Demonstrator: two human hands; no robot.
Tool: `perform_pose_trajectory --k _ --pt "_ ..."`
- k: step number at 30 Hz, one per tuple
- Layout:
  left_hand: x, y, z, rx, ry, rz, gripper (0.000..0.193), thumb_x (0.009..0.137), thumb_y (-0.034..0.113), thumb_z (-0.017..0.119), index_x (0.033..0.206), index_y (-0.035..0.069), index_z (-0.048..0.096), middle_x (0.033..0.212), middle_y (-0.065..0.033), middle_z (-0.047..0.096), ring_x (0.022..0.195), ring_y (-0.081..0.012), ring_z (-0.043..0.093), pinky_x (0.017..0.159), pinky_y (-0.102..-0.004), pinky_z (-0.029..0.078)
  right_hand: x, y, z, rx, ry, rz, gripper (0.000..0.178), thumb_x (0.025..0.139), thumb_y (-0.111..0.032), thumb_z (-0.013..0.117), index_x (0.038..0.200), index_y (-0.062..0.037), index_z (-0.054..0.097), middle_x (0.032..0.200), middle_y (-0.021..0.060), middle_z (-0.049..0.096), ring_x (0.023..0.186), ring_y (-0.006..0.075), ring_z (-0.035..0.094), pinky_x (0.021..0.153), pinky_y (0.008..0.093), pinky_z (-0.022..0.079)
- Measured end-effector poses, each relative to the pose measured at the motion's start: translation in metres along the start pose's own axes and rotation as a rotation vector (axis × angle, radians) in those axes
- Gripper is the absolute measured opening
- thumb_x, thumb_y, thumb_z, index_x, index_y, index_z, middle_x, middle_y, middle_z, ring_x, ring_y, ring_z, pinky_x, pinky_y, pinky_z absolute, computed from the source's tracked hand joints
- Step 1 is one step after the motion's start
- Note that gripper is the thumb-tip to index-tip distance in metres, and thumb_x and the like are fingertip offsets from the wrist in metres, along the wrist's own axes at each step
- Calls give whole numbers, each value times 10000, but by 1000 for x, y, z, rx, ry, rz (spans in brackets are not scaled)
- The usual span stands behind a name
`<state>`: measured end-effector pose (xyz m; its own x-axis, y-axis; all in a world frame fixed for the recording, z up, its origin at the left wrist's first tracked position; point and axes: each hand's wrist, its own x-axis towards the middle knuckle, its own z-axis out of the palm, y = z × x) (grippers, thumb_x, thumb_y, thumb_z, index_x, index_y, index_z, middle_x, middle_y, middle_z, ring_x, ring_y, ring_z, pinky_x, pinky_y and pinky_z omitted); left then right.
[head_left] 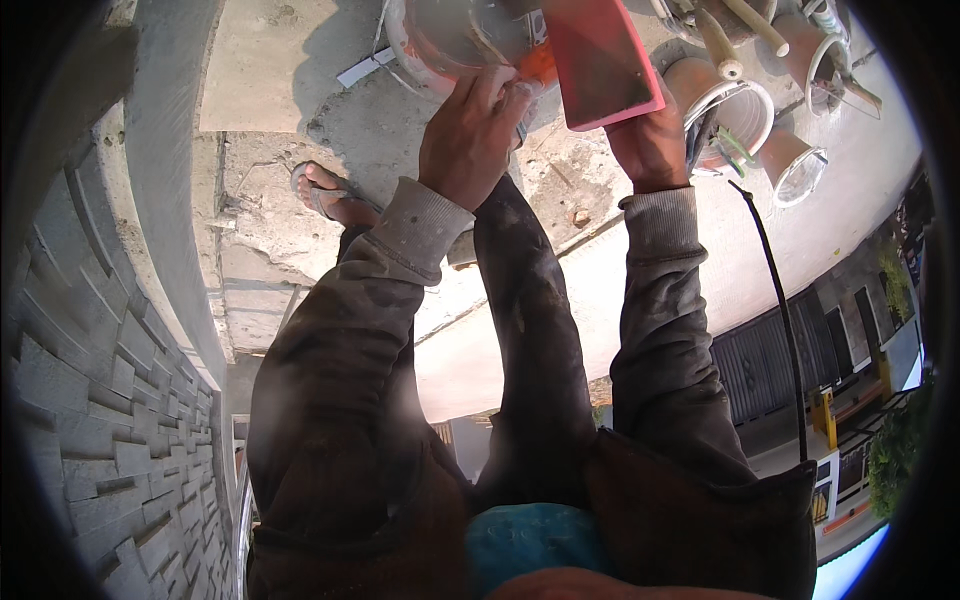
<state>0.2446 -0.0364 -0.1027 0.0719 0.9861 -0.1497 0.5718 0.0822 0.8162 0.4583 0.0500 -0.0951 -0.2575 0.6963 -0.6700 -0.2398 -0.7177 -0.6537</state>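
Note:
My left hand [470, 130] is closed, its fingers pinched on an orange object [540, 65]. The fingers and the red tray hide most of that object, so its kind cannot be made out. From below, my right hand [650, 145] grips a red, shallow plastic tray [605, 65] with raised edges and dark grey smears inside. The tray is tilted, close to the left hand. Just beyond the left hand stands a round bucket [402, 45] with a smeared rim and grey, wet-looking contents.
At the upper right are a white-rimmed bucket [765, 115], smaller containers [800, 175] and wooden tool handles [720, 50]. A white strip [366, 67] lies beside the bucket. My sandalled foot [330, 190] is on rough concrete. A grey stone-clad wall [120, 430] runs along the left.

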Motion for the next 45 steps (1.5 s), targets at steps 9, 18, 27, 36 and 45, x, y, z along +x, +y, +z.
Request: perform_pose_trajectory --k 9,18,27,36,45 --pt "57 -77 20 609 -399 137 238 921 162 665 1154 169 709 1348 -47 625 1276 -285 566 1013 -415 509 -45 -1 2 544 19 87 494 1067 -222 544 1497 -11 423 1431 177 554 1269 311 607 1046 458 556" --pt "6 42 -52 -351 390 -232 166 946 57 742 1067 43 630 1155 -180 752 1062 -257 739 881 -360 596 -2 29 53 658 -145 240 386 1107 -256 409 1412 -47 518 1214 116 680 1007 222 718 773 356 639" --pt "0 80 -97 -395 411 -326 184 939 48 746 1099 -1 670 1148 -167 752 1027 -211 735 879 -327 577 -8 29 100 801 -73 193 326 1076 -192 509 1359 -36 555 1281 121 656 1129 238 675 957 388 588" --pt "9 120 -113 -500 468 -278 237 942 12 726 1174 -6 682 1183 -136 744 1055 -180 729 893 -322 588 -20 -11 102 742 -184 227 403 1093 -224 453 1446 -29 472 1348 119 592 1207 283 609 1017 434 529" --pt "11 213 -209 -1104 485 -522 294 974 213 729 1176 11 657 1130 -134 714 976 -276 738 848 -360 616 -179 -140 88 429 -102 94 423 1069 -192 494 1458 -24 492 1331 125 621 1164 264 642 997 450 541"
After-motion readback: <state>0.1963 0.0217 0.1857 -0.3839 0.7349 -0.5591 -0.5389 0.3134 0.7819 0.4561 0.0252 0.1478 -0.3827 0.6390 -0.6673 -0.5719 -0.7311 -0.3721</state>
